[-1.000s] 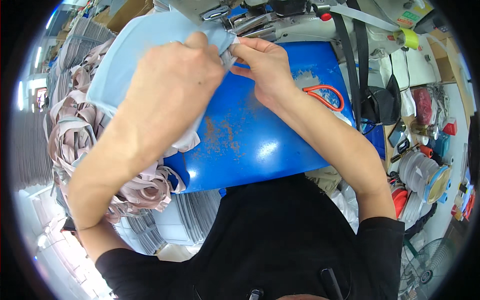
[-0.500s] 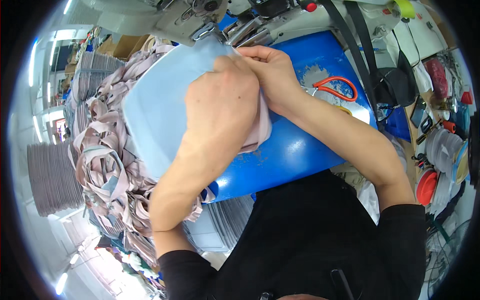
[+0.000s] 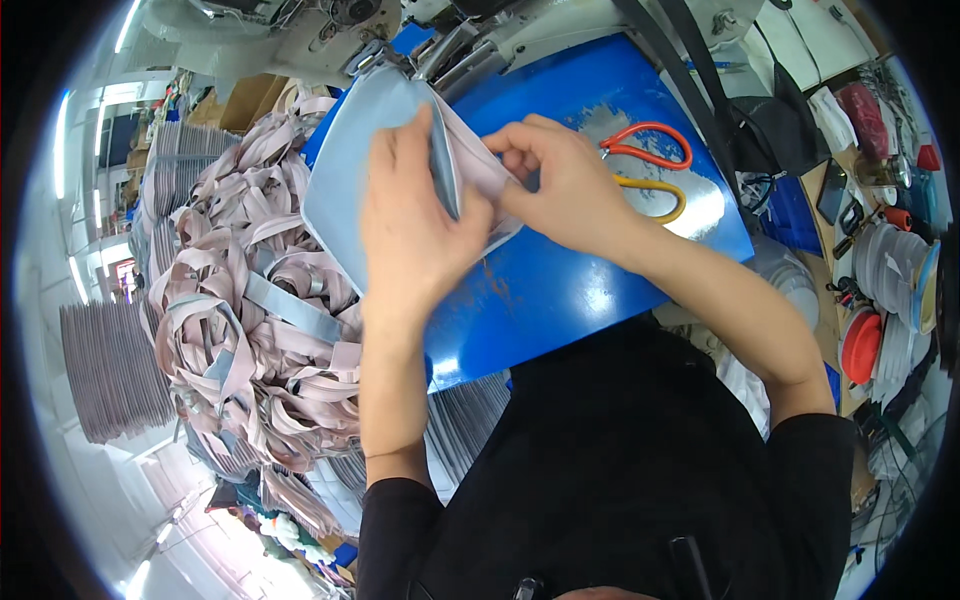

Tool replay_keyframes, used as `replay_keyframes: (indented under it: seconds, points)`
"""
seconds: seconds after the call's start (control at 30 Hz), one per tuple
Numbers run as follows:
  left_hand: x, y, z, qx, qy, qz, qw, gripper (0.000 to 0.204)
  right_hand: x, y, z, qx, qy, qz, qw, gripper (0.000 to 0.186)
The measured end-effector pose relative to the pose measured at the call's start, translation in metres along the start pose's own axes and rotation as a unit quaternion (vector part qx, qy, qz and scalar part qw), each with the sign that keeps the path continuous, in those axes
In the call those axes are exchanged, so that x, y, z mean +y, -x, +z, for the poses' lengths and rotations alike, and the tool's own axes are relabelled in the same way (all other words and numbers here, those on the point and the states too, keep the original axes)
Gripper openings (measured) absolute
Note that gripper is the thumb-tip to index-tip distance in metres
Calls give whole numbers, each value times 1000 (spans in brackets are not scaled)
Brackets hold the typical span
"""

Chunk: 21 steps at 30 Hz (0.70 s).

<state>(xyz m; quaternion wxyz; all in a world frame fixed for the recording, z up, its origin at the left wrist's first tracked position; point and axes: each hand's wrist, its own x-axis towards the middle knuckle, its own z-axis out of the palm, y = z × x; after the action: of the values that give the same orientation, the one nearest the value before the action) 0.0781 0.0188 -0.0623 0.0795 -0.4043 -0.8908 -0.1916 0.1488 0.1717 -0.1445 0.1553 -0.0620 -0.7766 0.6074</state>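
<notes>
A light blue fabric panel (image 3: 345,170) lies beneath the sewing machine's presser foot (image 3: 372,58). Its right side is folded up, baring a pink fabric layer (image 3: 468,150). My left hand (image 3: 415,220), slightly blurred, rests on the blue side with its fingers stretched out and the thumb apart by the fold. At the pink layer's right edge, my right hand (image 3: 565,180) is closed in a pinch on the fabric; its fingertips are partly hidden. Just beyond it on the blue table (image 3: 590,290) lie scissors with one red handle (image 3: 660,147) and one yellow handle (image 3: 665,200).
A tangled heap of pink and grey-blue fabric strips (image 3: 250,320) fills the left side. Stacked flat panels (image 3: 110,370) stand behind it, and more panels (image 3: 465,430) sit below the table edge. Dark straps (image 3: 690,70) hang at the right, near a cluttered shelf (image 3: 835,260).
My hands have moved apart; before, they were close together at the panel's edge. The left fist has opened out on the panel. The fold now shows its pink side, and the yellow handle is uncovered.
</notes>
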Motion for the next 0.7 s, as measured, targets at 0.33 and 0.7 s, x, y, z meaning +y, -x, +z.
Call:
replay_keyframes:
  seconds: [0.33, 0.7]
  points:
    - [-1, 26, 8, 88, -30, 179, 979, 36, -21, 17, 3, -10, -378, 188, 907, 28]
    - [-34, -34, -8, 45, -71, 244, 966, 28, -5, -48, 34, 2, -461, 151, 874, 29]
